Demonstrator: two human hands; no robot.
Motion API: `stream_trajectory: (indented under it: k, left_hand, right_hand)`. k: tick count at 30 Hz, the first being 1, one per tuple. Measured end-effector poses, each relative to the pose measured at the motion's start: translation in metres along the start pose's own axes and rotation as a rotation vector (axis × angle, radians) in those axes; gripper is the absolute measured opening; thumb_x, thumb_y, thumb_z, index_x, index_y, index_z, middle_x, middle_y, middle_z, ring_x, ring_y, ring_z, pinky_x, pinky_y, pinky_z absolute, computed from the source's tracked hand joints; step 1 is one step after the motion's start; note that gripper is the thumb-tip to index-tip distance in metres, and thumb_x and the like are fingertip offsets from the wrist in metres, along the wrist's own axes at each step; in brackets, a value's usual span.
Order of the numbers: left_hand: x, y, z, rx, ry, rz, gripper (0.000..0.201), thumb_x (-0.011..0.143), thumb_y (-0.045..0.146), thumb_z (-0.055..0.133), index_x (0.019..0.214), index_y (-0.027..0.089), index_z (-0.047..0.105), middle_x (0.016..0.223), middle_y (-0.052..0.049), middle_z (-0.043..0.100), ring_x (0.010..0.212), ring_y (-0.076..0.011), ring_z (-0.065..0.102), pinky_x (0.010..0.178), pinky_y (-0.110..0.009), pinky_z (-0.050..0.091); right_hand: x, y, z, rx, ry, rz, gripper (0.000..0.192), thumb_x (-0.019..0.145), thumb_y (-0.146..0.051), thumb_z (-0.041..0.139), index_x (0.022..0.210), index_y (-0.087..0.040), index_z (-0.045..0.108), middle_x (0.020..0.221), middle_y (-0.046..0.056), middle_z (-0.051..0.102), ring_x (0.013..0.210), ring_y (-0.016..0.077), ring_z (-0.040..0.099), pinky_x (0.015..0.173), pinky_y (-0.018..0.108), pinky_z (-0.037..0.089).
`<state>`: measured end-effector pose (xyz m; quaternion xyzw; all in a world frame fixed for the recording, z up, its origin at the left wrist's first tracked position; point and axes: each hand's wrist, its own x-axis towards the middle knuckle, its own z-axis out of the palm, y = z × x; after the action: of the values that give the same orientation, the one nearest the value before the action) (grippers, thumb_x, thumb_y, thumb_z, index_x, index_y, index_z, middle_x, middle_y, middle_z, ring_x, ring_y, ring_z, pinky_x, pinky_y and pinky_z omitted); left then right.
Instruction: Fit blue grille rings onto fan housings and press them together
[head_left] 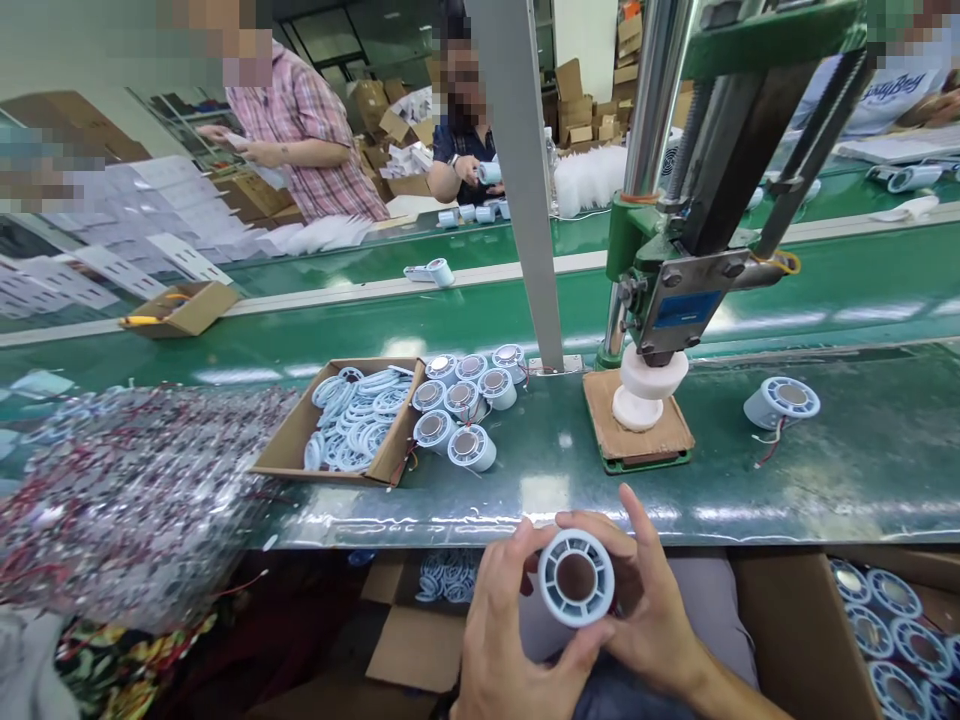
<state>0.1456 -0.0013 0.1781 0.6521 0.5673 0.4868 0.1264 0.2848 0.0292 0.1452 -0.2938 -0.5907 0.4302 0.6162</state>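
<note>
Below the near edge of the green tabletop (750,480), the left hand (510,630) and right hand (652,610) together cradle a round white plastic housing with a brown centre (576,577), fingers curled closed around its rim so its face turns up for viewing. Just beyond stands the green hand press (675,300) on its brown board (637,435). To the left, matching finished housings (465,405) cluster beside an open cardboard box of white rings (352,420), both within reach.
</note>
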Motion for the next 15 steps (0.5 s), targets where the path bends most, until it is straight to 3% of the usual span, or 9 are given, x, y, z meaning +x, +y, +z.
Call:
stream_trajectory:
  k: [3, 6, 10, 15]
  left_hand:
    - [-0.001, 0.002, 0.003, -0.017, 0.033, 0.016, 0.062, 0.089, 0.043, 0.075, 0.142, 0.022, 0.051, 0.116, -0.013, 0.075, 0.106, -0.0291, 0.073, 0.087, -0.042, 0.063]
    - [-0.003, 0.0, 0.004, -0.01, 0.014, -0.022, 0.058, 0.089, 0.043, 0.074, 0.139, 0.022, 0.053, 0.119, -0.013, 0.073, 0.109, -0.0296, 0.071, 0.092, -0.044, 0.061]
    - [-0.003, -0.003, 0.002, -0.025, -0.056, -0.053, 0.056, 0.09, 0.044, 0.071, 0.139, 0.022, 0.054, 0.122, -0.013, 0.071, 0.109, -0.0288, 0.07, 0.093, -0.044, 0.06]
    - [0.002, -0.006, 0.011, 0.015, -0.073, -0.098, 0.059, 0.087, 0.027, 0.07, 0.143, 0.023, 0.051, 0.125, -0.014, 0.069, 0.11, -0.0299, 0.068, 0.095, -0.047, 0.058]
  right_hand:
    - [-0.001, 0.001, 0.001, -0.017, 0.023, -0.032, 0.089, 0.092, -0.045, 0.073, 0.162, -0.038, 0.018, 0.132, 0.01, 0.071, 0.126, 0.0225, 0.067, 0.105, 0.04, 0.057]
    - [-0.001, 0.001, 0.001, -0.022, 0.021, -0.03, 0.089, 0.092, -0.038, 0.074, 0.162, -0.038, 0.018, 0.131, 0.011, 0.072, 0.125, 0.0228, 0.068, 0.103, 0.04, 0.058]
    - [-0.003, 0.0, -0.001, -0.05, -0.014, 0.022, 0.094, 0.091, -0.034, 0.076, 0.163, -0.035, 0.014, 0.13, 0.014, 0.072, 0.122, 0.0249, 0.07, 0.102, 0.043, 0.059]
    - [-0.007, 0.014, -0.002, -0.128, 0.017, 0.107, 0.098, 0.085, -0.015, 0.074, 0.163, -0.034, 0.017, 0.133, 0.013, 0.07, 0.118, 0.0245, 0.072, 0.098, 0.042, 0.061]
